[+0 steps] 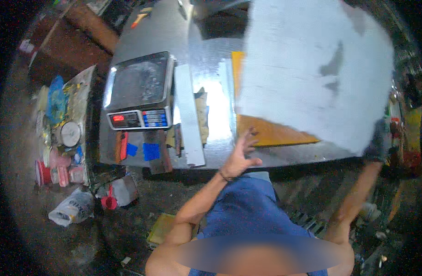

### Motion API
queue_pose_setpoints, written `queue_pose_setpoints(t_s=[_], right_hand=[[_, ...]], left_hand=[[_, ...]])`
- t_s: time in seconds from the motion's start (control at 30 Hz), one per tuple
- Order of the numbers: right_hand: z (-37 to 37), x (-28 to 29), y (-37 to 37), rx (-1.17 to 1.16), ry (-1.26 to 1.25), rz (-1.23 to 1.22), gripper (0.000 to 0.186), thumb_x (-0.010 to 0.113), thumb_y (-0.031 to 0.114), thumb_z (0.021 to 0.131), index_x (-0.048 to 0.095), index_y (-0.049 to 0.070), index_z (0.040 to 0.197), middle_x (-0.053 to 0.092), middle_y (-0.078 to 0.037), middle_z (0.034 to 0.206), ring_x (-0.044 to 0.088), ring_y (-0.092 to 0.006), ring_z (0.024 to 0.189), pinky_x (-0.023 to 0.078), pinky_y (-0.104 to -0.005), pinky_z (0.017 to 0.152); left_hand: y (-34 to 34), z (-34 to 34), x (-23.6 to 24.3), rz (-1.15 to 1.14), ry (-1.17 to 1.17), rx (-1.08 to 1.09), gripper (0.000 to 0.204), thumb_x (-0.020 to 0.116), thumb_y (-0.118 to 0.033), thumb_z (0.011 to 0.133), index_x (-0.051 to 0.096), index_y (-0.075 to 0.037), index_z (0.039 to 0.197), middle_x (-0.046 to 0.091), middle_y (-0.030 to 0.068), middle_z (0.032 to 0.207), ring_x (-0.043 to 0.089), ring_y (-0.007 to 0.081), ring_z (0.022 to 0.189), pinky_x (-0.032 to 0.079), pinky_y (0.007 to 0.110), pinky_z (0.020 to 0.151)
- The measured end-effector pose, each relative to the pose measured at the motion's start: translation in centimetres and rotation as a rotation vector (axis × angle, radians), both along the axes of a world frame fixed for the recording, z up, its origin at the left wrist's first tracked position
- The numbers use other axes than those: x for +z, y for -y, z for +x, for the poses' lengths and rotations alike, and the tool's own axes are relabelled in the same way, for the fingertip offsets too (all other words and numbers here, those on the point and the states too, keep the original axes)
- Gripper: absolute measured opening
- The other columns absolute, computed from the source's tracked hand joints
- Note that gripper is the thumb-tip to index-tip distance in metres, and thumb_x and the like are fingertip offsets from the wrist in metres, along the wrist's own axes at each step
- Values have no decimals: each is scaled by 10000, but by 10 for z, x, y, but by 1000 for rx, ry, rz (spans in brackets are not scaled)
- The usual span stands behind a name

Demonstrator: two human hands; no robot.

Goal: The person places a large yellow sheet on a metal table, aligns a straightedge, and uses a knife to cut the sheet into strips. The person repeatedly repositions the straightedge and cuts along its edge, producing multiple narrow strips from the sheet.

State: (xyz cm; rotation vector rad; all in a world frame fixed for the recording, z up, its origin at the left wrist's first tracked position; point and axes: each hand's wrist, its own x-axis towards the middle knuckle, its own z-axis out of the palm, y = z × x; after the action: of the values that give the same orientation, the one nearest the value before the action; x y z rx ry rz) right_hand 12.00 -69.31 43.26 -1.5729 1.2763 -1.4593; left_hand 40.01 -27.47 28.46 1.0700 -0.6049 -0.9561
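Observation:
A large white sheet (pixel 307 73) with grey smudges stands over the right half of the metal table. My right hand (pixel 376 142), in what looks like a dark glove, grips its lower right edge; the fingers are blurred and partly hidden. Partly covered by the sheet, a flat yellow-orange panel (pixel 270 133) lies on the tabletop. My left hand (pixel 242 154) is bare and empty, its fingers spread, near the panel's lower left corner at the table's front edge. A dark band circles that wrist.
Left of the panel, the metal table (pixel 215 133) carries a digital scale (pixel 139 87) and a long pale strip (pixel 190 115). Farther left, a cluttered side stand (pixel 84 110) holds a round white-topped container (pixel 70 134). A plastic bag (pixel 72 207) and a red scoop (pixel 109 200) sit below it.

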Motion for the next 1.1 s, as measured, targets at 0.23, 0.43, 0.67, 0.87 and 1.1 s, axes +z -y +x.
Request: queue_pose_setpoints(t_s=[0.23, 0.43, 0.67, 0.87, 1.1], right_hand=[[226, -127, -246, 529, -93, 468, 184, 664, 223, 963, 653, 58, 1044, 598, 6, 888, 536, -120, 796, 490, -297, 733], [271, -147, -286, 771, -525, 23, 351, 619, 244, 976, 629, 17, 1243, 589, -220, 1348, 551, -343, 1282, 465, -443, 1044], [255, -205, -185, 705, -1081, -352, 696, 573, 408, 951, 430, -73, 1433, 327, -302, 1567, 271, -469, 1470, 180, -528, 1230], [264, -173, -273, 1598, -1114, -244, 569, 558, 392, 978, 520, -13, 1376, 564, -256, 1306, 537, -446, 1235, 427, -498, 1076], [206, -165, -215, 1508, -768, -316, 444, 552, 319, 983, 588, -14, 1275, 613, -238, 1230, 566, -417, 1203, 438, -484, 1076]], left_hand=[[-68, 70, -7, 139, 232, 559, 389, 615, -79, 982, 515, -55, 1358, 617, 103, 1261, 604, 225, 1155, 517, 390, 987], [-181, 229, 1, -149, -162, 851, 424, 537, -89, 1035, 422, -22, 1437, 558, 162, 1399, 578, 303, 1250, 493, 493, 1070], [-227, 345, -80, 109, -192, 1036, 575, 675, -208, 993, 406, -87, 1487, 574, 120, 1367, 573, 277, 1184, 487, 416, 970], [-224, 349, -83, 422, -387, 1291, 623, 721, -361, 956, 461, -119, 1468, 537, 108, 1408, 542, 369, 1215, 516, 499, 926], [-233, 207, -51, 694, 283, 1237, 433, 603, -417, 1010, 678, -39, 1205, 650, 85, 1111, 615, 198, 816, 569, 351, 727]])
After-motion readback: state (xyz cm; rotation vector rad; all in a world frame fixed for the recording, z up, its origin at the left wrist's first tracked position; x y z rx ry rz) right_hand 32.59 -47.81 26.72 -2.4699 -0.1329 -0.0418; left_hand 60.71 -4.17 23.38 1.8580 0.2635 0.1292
